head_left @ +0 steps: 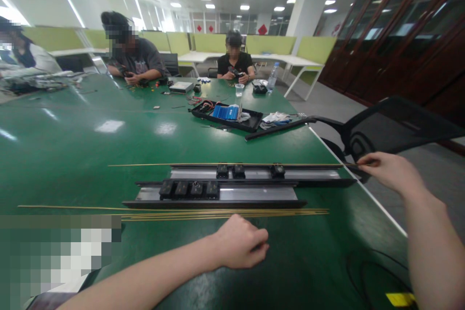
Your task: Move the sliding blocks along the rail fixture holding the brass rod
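My right hand (381, 170) is pinched on the end of a thin brass-coloured rod (196, 164), past the table's right edge. The rod stretches left along the far side of a long metal rail (254, 175) that carries three black blocks (278, 170). Nearer to me lies a second rail (254, 193) with several black blocks (196, 189) grouped on its left half. My left hand (242, 242) is loosely closed, with nothing visible in it, just in front of several loose brass-coloured rods (225, 214) on the table.
A black tray (250, 122) with a blue finned part (225, 112) sits farther back, beside gloves (276, 119) and a black bar (278, 129). An office chair (395, 126) stands at the right edge. Black cable (363, 252) lies front right. Other people sit across the green table (72, 155).
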`<action>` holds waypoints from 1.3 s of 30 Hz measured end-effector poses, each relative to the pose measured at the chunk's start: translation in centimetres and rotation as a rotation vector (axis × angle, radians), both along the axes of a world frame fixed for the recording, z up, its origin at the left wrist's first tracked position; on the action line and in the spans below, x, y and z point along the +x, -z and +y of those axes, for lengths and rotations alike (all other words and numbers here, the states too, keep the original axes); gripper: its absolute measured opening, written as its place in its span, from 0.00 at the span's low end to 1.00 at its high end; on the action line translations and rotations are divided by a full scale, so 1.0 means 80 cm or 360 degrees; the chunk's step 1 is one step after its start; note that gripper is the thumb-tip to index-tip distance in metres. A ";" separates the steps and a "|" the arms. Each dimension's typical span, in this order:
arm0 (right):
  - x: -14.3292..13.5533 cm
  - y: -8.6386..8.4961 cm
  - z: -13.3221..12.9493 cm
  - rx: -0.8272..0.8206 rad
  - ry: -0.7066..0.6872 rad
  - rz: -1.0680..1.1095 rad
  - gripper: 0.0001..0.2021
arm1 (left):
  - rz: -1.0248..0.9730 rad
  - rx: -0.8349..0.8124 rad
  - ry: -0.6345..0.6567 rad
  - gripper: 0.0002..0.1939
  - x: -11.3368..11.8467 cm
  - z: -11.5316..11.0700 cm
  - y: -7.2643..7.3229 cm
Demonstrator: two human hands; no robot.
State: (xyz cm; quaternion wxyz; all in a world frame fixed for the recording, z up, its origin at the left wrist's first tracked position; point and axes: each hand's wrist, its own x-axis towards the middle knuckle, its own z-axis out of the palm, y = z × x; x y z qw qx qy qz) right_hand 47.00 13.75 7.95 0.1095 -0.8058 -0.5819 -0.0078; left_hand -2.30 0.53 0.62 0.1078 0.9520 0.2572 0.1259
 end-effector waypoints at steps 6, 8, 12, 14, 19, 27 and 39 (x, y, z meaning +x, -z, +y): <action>-0.001 -0.001 -0.003 0.0039 0.0118 -0.0052 0.16 | 0.0008 0.0000 0.0003 0.10 0.000 0.001 -0.001; -0.004 -0.003 -0.004 0.0012 0.0155 -0.0053 0.16 | 0.0010 0.0001 0.0001 0.10 0.000 0.001 -0.001; -0.009 -0.007 -0.006 -0.0037 0.0190 -0.0027 0.17 | -0.0001 0.0004 0.0004 0.10 -0.001 0.001 -0.001; -0.009 -0.007 -0.006 -0.0024 0.0197 -0.0035 0.17 | 0.0005 0.0004 0.0001 0.10 -0.001 0.001 -0.001; 0.004 0.001 -0.005 0.0062 0.0182 -0.0060 0.17 | 0.0035 -0.0006 -0.0007 0.10 -0.001 0.001 -0.003; 0.013 0.005 -0.006 0.0074 0.0251 -0.0008 0.16 | 0.0038 -0.0013 -0.0004 0.11 -0.002 0.000 -0.004; 0.024 0.012 -0.003 0.0195 0.0371 -0.0116 0.17 | 0.0015 -0.0009 0.0012 0.10 -0.002 0.001 -0.002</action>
